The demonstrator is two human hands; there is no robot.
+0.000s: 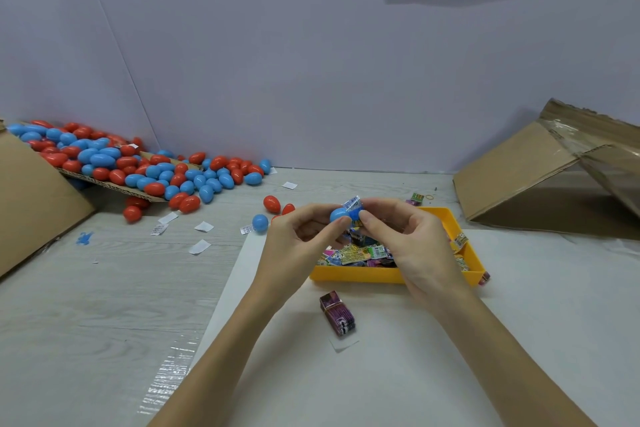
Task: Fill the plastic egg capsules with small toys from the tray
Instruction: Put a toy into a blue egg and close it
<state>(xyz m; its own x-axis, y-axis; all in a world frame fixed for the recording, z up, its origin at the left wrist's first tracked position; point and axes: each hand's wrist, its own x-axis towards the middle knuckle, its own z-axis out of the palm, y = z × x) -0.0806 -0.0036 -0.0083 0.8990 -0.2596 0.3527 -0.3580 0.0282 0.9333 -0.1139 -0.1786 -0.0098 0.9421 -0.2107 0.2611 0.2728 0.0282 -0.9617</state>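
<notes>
Both hands meet above the yellow tray, which holds several small wrapped toys. My left hand pinches a blue egg capsule from the left. My right hand grips its other side, thumb on the shell. A small printed packet sticks up from the capsule between my fingers. A purple wrapped toy lies on the white sheet just in front of the tray.
A heap of red and blue egg capsules spills off a cardboard flap at the back left; a few loose eggs lie near my hands. Paper scraps dot the table. An opened cardboard box stands at the right.
</notes>
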